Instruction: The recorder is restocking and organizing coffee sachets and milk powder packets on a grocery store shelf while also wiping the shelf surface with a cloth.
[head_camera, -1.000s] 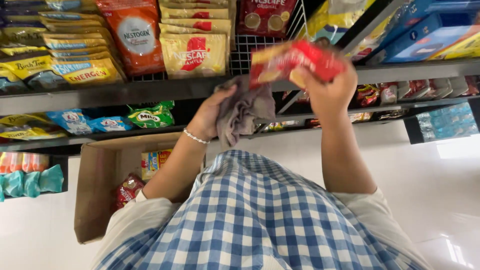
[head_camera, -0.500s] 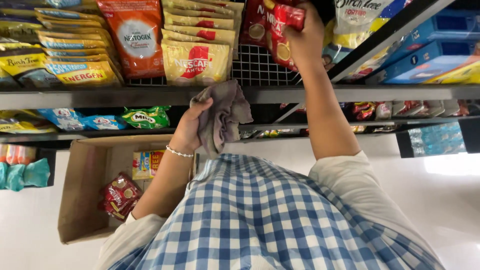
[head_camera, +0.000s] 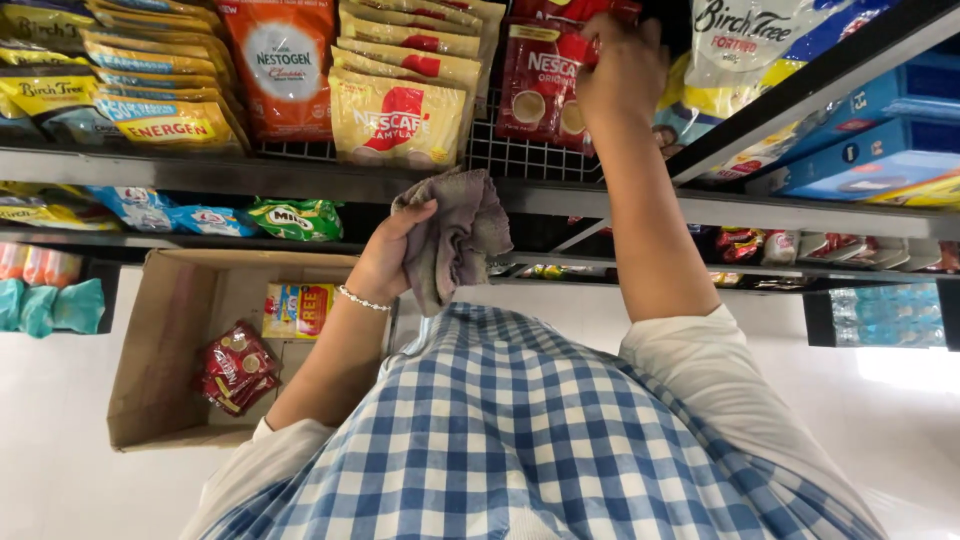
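Left hand (head_camera: 385, 262) — closed around a crumpled grey cloth (head_camera: 455, 235). Right hand (head_camera: 622, 68) — fingers gripping red sachets (head_camera: 540, 85) on the wire shelf (head_camera: 520, 160).

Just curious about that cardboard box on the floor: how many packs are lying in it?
2 clearly: a red pack near the box's middle, a yellow-red pack behind it. More may be hidden by the arm.

A shop: long shelves (head_camera: 300, 175) full of drink packets (head_camera: 395, 125), and a stock box (head_camera: 165, 340) on the floor.
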